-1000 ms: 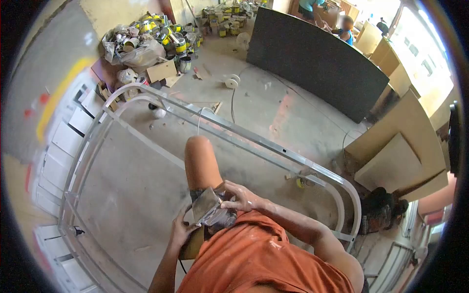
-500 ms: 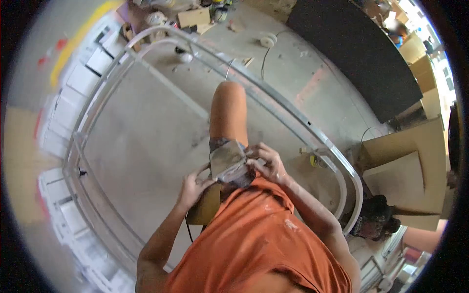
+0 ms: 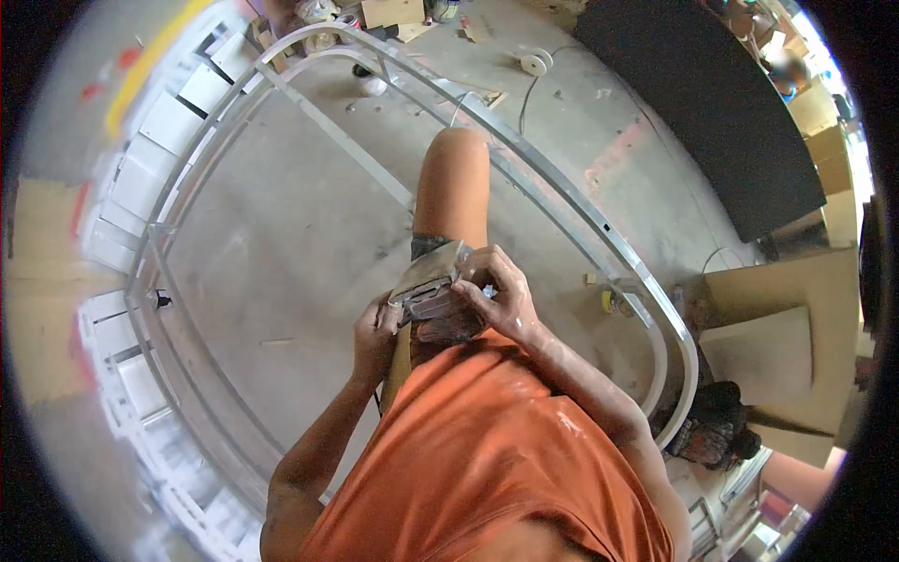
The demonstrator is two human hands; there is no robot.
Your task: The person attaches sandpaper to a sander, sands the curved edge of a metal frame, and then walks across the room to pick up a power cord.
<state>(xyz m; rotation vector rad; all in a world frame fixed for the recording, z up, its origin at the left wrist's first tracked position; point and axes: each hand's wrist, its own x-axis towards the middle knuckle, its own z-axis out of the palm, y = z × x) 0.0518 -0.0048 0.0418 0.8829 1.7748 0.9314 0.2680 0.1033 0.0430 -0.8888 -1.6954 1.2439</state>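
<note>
Block (image 3: 429, 273) between left grip (image 3: 376, 324), right grip (image 3: 506, 297)

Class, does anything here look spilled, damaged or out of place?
Yes: a reddish patch, perhaps a stain, interrupts the grey floor beyond the metal frame. White smudges mark the orange shirt, contrasting with its plain colour.

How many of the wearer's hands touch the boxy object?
2: left hand at the left end of the boxy object, right hand at its right side. Some fingers are hidden.
</note>
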